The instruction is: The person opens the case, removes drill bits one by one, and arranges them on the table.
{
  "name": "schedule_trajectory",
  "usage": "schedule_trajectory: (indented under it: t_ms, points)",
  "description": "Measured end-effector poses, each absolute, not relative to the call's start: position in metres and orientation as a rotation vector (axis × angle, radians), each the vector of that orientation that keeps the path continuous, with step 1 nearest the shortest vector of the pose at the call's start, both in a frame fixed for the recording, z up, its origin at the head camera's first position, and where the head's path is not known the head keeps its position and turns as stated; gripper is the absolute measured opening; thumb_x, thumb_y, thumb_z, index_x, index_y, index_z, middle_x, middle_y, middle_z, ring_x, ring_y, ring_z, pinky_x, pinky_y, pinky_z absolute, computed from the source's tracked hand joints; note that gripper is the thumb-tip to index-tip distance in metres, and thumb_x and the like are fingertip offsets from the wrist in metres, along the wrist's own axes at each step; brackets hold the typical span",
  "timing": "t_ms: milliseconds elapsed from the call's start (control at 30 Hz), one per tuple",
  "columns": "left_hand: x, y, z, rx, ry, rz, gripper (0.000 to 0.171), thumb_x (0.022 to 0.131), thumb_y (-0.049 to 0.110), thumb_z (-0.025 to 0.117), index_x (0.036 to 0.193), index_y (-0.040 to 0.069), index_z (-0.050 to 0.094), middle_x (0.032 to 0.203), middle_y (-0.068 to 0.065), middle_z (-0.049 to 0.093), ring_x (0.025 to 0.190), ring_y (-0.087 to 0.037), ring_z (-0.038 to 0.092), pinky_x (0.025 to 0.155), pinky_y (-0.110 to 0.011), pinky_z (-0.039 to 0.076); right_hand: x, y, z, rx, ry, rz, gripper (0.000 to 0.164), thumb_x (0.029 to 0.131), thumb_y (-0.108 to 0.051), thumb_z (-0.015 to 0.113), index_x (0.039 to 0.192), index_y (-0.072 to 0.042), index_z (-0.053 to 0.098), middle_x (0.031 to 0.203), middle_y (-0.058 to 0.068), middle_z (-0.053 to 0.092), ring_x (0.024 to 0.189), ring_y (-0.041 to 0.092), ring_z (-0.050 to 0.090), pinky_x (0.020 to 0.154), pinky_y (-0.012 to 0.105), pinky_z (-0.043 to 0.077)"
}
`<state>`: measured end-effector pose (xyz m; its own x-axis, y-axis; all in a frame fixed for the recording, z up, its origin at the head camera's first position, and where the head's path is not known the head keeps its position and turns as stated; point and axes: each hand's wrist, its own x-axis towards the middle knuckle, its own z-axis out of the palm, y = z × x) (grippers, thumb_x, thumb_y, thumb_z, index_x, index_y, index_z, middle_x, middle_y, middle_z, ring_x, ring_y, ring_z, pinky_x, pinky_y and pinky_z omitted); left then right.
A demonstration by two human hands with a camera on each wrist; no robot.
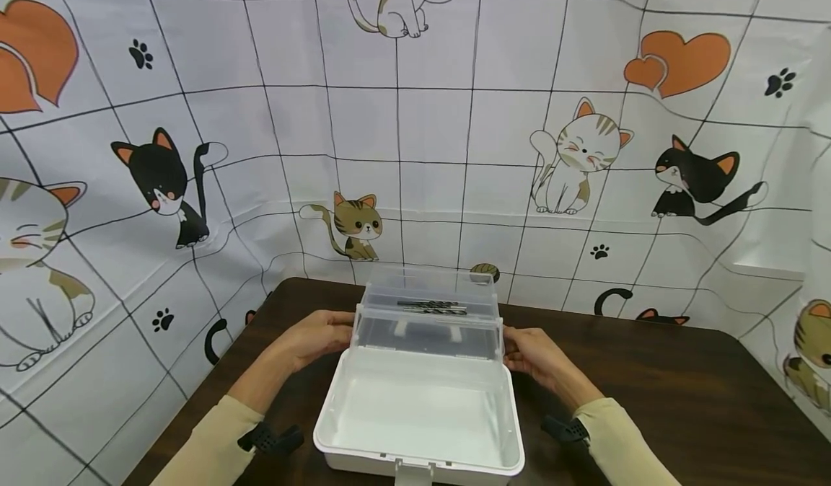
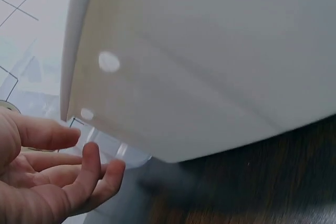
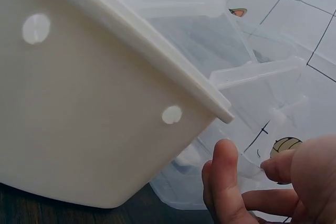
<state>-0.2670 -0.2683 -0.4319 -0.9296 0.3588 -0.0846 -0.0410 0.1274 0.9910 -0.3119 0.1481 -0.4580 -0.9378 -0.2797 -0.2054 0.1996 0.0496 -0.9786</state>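
Observation:
A white plastic storage box (image 1: 418, 407) lies open on the table with its inside bare. At its far side stands a clear plastic lid (image 1: 425, 338), raised and tilted back. Several drill bits (image 1: 431, 306) lie in the clear section beyond. My left hand (image 1: 318, 338) holds the left edge of the clear lid, thumb above the fingers. On the opposite side, my right hand (image 1: 535, 356) pinches the right edge between thumb and fingers. Both wrist views show the box's side wall (image 2: 210, 66) close up, with the right thumb (image 3: 281, 166) beside the clear plastic.
A dark brown table (image 1: 649, 392) carries the box. Behind and to the left hangs a white sheet (image 1: 428, 133) with a black grid and printed cats. A white latch (image 1: 413, 474) sits at the box's near edge. Black straps circle both wrists.

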Motion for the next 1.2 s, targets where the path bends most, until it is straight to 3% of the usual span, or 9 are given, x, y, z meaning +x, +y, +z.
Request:
schedule_trajectory:
  t_ms: [100, 200, 333, 500, 600, 667, 867, 1033, 1200]
  points:
    - [-0.269, -0.271, -0.432, 0.326, 2.106, 1.837, 0.056, 0.101, 0.003, 0.057, 0.15, -0.014, 0.037, 0.143, -0.029, 0.051, 0.135, -0.041, 0.047, 0.112, -0.052, 0.034, -0.313, 0.148, -0.457, -0.092, 1.991, -1.951, 0.039, 0.11, -0.019, 0.046, 0.119, 0.016, 0.061, 0.087, 0.011, 0.065, 0.071, 0.013, 0.064, 0.066, 0.026, 0.057]
    - [-0.271, -0.275, -0.434, 0.265, 2.14, 1.821, 0.054, 0.103, 0.008, 0.058, 0.151, -0.011, 0.039, 0.142, -0.028, 0.053, 0.13, -0.04, 0.053, 0.11, -0.053, 0.037, -0.315, 0.148, -0.455, -0.117, 1.993, -1.923, 0.038, 0.109, -0.019, 0.047, 0.118, 0.015, 0.061, 0.085, 0.01, 0.065, 0.07, 0.014, 0.063, 0.066, 0.027, 0.057]
    - [-0.273, -0.279, -0.436, 0.156, 2.249, 1.872, 0.061, 0.107, 0.033, 0.057, 0.154, -0.002, 0.039, 0.146, -0.023, 0.049, 0.126, -0.037, 0.056, 0.104, -0.05, 0.045, -0.319, 0.15, -0.446, -0.138, 2.102, -1.845, 0.037, 0.107, -0.022, 0.053, 0.119, 0.012, 0.062, 0.08, 0.01, 0.064, 0.064, 0.015, 0.063, 0.061, 0.027, 0.055]
    - [-0.277, -0.273, -0.438, 0.238, 2.277, 1.985, 0.07, 0.106, 0.058, 0.043, 0.164, 0.027, 0.019, 0.163, -0.013, 0.025, 0.141, -0.04, 0.037, 0.108, -0.058, 0.039, -0.319, 0.158, -0.421, -0.187, 2.39, -1.757, 0.035, 0.106, -0.022, 0.055, 0.12, 0.009, 0.064, 0.083, 0.011, 0.064, 0.063, 0.016, 0.061, 0.056, 0.026, 0.051]
    - [-0.277, -0.267, -0.438, 0.363, 2.223, 1.964, 0.059, 0.11, 0.054, 0.034, 0.162, 0.046, 0.008, 0.167, -0.008, 0.011, 0.148, -0.042, 0.024, 0.108, -0.065, 0.033, -0.315, 0.161, -0.405, -0.238, 2.569, -1.709, 0.035, 0.106, -0.026, 0.057, 0.118, 0.005, 0.067, 0.087, 0.012, 0.065, 0.066, 0.019, 0.062, 0.056, 0.028, 0.05]
    - [-0.277, -0.264, -0.438, 0.424, 2.231, 1.92, 0.057, 0.111, 0.049, 0.035, 0.16, 0.054, 0.006, 0.168, -0.004, 0.008, 0.149, -0.039, 0.019, 0.107, -0.067, 0.033, -0.312, 0.161, -0.396, -0.29, 2.693, -1.665, 0.035, 0.105, -0.03, 0.059, 0.117, 0.001, 0.069, 0.089, 0.012, 0.066, 0.069, 0.022, 0.063, 0.058, 0.03, 0.05]
    - [-0.276, -0.256, -0.436, 0.463, 2.341, 1.858, 0.063, 0.107, 0.047, 0.051, 0.157, 0.057, 0.014, 0.167, 0.002, 0.011, 0.15, -0.034, 0.022, 0.104, -0.069, 0.035, -0.304, 0.14, -0.379, -0.641, 2.935, -1.534, 0.028, 0.103, -0.027, 0.064, 0.12, -0.006, 0.073, 0.092, 0.008, 0.069, 0.073, 0.022, 0.064, 0.063, 0.034, 0.05]
    - [-0.274, -0.254, -0.436, 0.456, 2.378, 1.832, 0.062, 0.107, 0.046, 0.052, 0.157, 0.056, 0.018, 0.167, 0.01, 0.01, 0.149, -0.034, 0.023, 0.103, -0.07, 0.035, -0.306, 0.117, -0.373, -0.944, 3.004, -1.344, 0.02, 0.099, -0.017, 0.07, 0.116, -0.007, 0.075, 0.09, 0.0, 0.068, 0.076, 0.017, 0.06, 0.06, 0.034, 0.047]
    - [-0.272, -0.254, -0.435, 0.454, 2.373, 1.835, 0.06, 0.108, 0.044, 0.05, 0.157, 0.056, 0.018, 0.166, 0.014, 0.008, 0.149, -0.035, 0.023, 0.103, -0.07, 0.034, -0.311, 0.099, -0.368, -1.116, 3.013, -1.12, 0.022, 0.095, -0.014, 0.075, 0.115, -0.006, 0.075, 0.091, -0.001, 0.068, 0.076, 0.017, 0.059, 0.063, 0.035, 0.048]
